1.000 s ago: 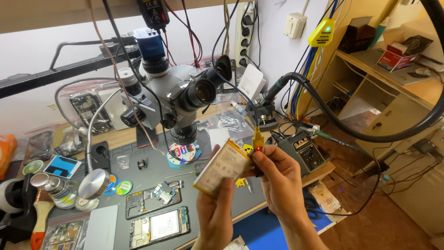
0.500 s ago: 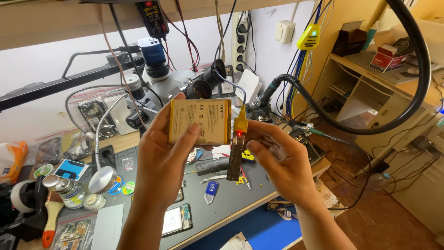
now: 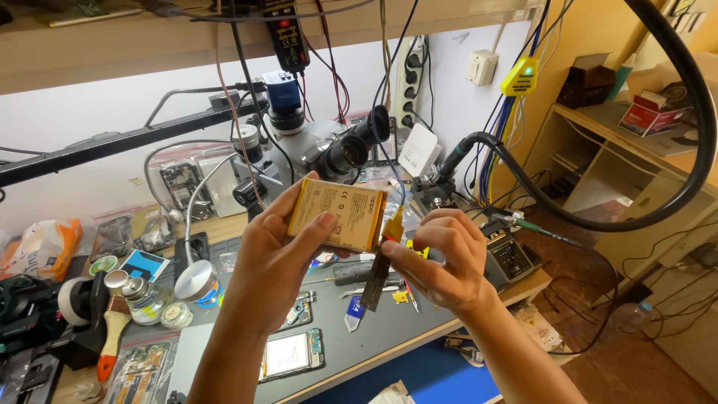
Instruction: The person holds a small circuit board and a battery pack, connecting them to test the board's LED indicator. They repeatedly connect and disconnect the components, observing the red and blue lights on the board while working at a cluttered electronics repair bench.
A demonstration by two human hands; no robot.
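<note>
Head view shows the left hand (image 3: 273, 262) closed around a flat yellow phone battery (image 3: 338, 214), raised above the grey work mat (image 3: 389, 337) before the microscope (image 3: 321, 150). The right hand (image 3: 441, 262) pinches its flex strip (image 3: 380, 262) between thumb and forefinger. A light, unbent hold on that strip looks wise, with steady support at the battery's edges

Head camera looks down, close over the cluttered workbench (image 3: 389, 352).

Our left hand (image 3: 273, 258) hides the yellow battery's (image 3: 338, 215) lower-left corner. At seven o'clock, the frame's edge cuts off an opened phone (image 3: 138, 370); small parts beside it are too tiny to identify.
</note>
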